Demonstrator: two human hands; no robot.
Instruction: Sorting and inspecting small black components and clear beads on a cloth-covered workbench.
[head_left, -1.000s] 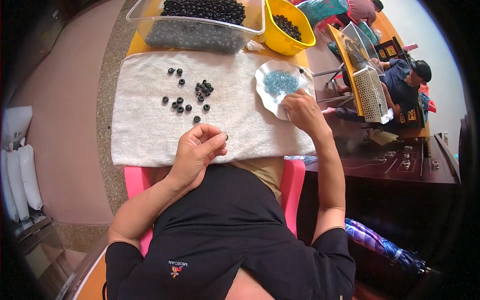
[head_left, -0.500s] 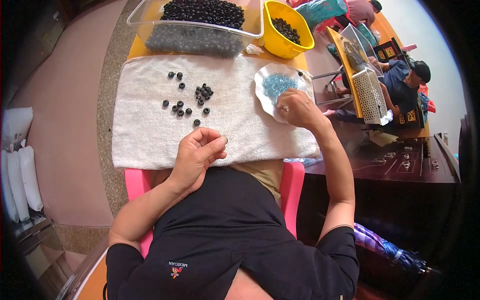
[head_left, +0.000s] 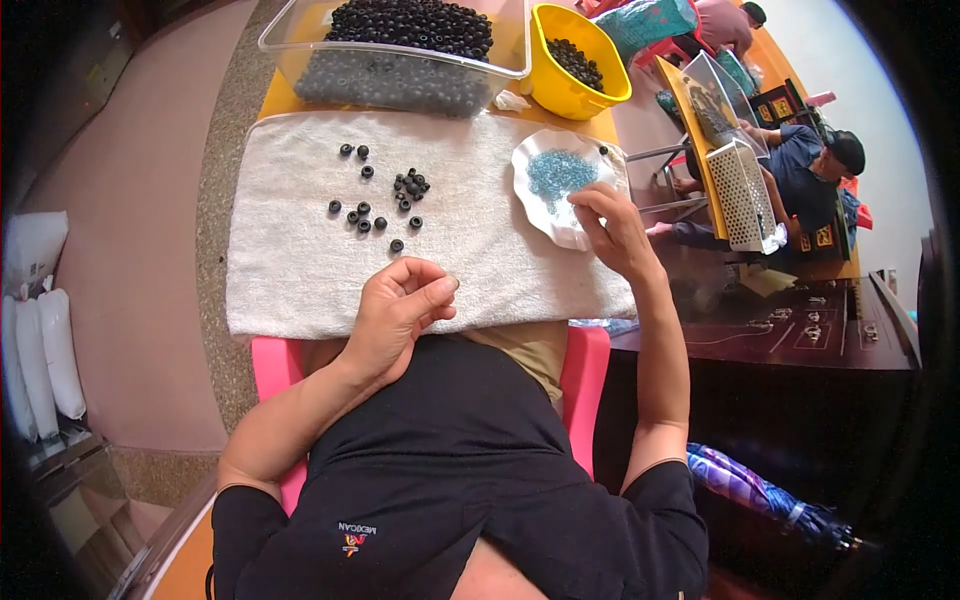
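Left hand: our left hand [head_left: 398,305] stays at the near edge of the white towel [head_left: 300,270], fingers [head_left: 432,290] curled together as before; whether they pinch anything we cannot tell.
Right hand: our right hand [head_left: 615,228] has drawn back from the middle of the white plate [head_left: 535,205] to its near rim, fingers pressed together, perhaps on a bead.
Blue beads: these [head_left: 558,170] lie heaped in the plate, at the surface's right edge.
Black rings: loose ones [head_left: 385,195] scattered mid-towel.
Far edge: clear tub [head_left: 400,75] and yellow bowl [head_left: 560,95] of black rings.

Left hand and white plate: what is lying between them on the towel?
Only bare white towel between left hand and white plate, head view.
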